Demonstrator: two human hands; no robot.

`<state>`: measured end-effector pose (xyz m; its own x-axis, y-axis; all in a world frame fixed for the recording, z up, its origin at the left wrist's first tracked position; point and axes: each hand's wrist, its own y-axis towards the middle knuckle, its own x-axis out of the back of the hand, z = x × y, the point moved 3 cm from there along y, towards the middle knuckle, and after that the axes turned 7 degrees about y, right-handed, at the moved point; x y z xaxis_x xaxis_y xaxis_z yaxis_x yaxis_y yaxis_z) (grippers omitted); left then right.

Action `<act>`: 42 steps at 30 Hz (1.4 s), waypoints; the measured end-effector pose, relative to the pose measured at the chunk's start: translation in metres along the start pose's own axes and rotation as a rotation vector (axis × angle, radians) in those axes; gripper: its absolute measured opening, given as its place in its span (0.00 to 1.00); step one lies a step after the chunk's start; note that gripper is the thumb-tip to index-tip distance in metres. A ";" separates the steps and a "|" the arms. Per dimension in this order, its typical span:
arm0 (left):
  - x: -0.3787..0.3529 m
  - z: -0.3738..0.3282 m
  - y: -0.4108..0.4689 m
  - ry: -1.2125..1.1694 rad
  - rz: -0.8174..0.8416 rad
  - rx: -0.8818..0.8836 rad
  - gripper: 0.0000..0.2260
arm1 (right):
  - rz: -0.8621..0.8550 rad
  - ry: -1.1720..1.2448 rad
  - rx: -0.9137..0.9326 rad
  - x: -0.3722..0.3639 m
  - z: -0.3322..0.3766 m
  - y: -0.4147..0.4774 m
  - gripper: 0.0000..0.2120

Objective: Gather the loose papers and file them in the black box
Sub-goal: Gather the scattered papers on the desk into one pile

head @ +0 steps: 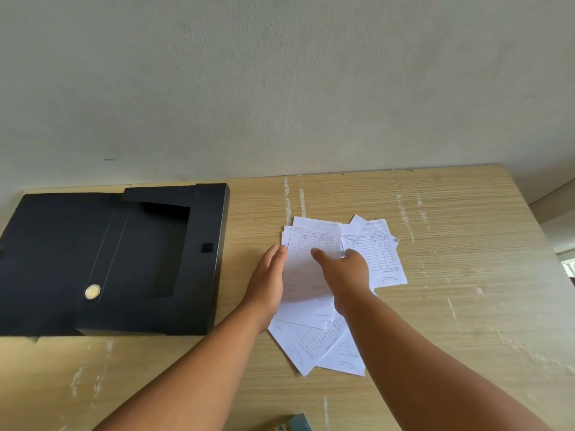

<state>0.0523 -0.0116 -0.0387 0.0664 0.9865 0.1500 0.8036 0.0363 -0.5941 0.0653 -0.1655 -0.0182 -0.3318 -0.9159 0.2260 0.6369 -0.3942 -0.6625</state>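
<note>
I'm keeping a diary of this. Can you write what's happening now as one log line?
step: gathering | left hand: on papers | right hand: on papers | box: open, no papers visible inside

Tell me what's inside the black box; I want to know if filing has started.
The open black box shows only a dark, bare interior; no papers are visible inside. Its shadowed corners can't be checked.

Single head-worn wide-angle view; looks forward and down from above the near edge of the wooden table (451,306); close enough that both forearms fill the lower frame; far table edge and pale wall (280,73) occupy the upper half.
</note>
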 end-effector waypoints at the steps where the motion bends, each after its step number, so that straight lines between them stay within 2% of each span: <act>1: 0.000 0.004 0.003 0.000 0.004 0.007 0.41 | 0.028 0.049 -0.023 0.003 0.002 -0.002 0.22; 3: -0.001 0.007 0.005 -0.002 0.014 0.011 0.40 | 0.092 0.122 -0.053 0.006 0.004 -0.003 0.24; 4: -0.001 0.004 0.003 0.006 0.009 -0.001 0.39 | 0.112 0.134 -0.051 0.004 0.002 0.000 0.22; 5: 0.000 0.002 0.001 0.019 0.002 -0.009 0.38 | 0.101 0.122 -0.063 0.002 -0.001 0.002 0.20; 7: 0.000 -0.002 -0.003 0.049 -0.004 -0.027 0.37 | 0.060 0.019 -0.050 -0.005 -0.004 0.001 0.25; 9: -0.001 -0.003 -0.004 0.076 0.000 -0.047 0.33 | -0.010 -0.127 -0.033 -0.012 -0.006 -0.002 0.36; 10: -0.001 -0.002 -0.005 0.081 0.000 -0.064 0.31 | -0.033 -0.163 -0.023 -0.014 -0.006 -0.004 0.38; 14: -0.001 0.003 -0.002 0.044 0.028 -0.024 0.19 | -0.037 -0.073 -0.037 -0.020 -0.004 -0.007 0.38; 16: -0.001 0.004 -0.002 0.022 0.030 -0.006 0.13 | -0.039 -0.014 -0.055 -0.017 -0.001 -0.006 0.35; 20: 0.000 0.010 0.002 0.014 -0.010 -0.022 0.14 | -0.020 0.006 -0.020 -0.009 -0.003 0.001 0.23; 25: -0.004 0.008 -0.008 0.073 -0.013 -0.021 0.23 | 0.054 -0.056 0.050 -0.018 -0.012 -0.003 0.17; 28: 0.001 0.007 -0.013 0.043 -0.059 0.001 0.15 | 0.081 -0.112 0.118 -0.020 -0.012 -0.007 0.11; 32: 0.007 0.003 -0.017 0.078 -0.115 0.010 0.11 | 0.114 -0.104 0.120 -0.014 -0.011 -0.008 0.13; 33: 0.008 0.001 -0.018 0.085 -0.126 0.020 0.15 | 0.125 -0.086 0.121 -0.010 -0.011 -0.007 0.12; 35: 0.009 -0.002 -0.014 0.074 -0.137 0.027 0.33 | 0.143 -0.033 0.124 0.000 -0.009 -0.005 0.10; 36: 0.008 -0.004 -0.012 0.078 -0.142 0.028 0.37 | 0.140 0.000 0.126 0.007 -0.008 -0.004 0.10; 42: -0.023 -0.032 -0.016 0.325 -0.090 -0.143 0.35 | -0.048 0.063 0.166 0.059 -0.001 0.013 0.08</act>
<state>0.0565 -0.0403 -0.0074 0.1576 0.8771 0.4536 0.8877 0.0753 -0.4542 0.0537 -0.2243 -0.0145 -0.4039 -0.8913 0.2059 0.7236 -0.4490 -0.5242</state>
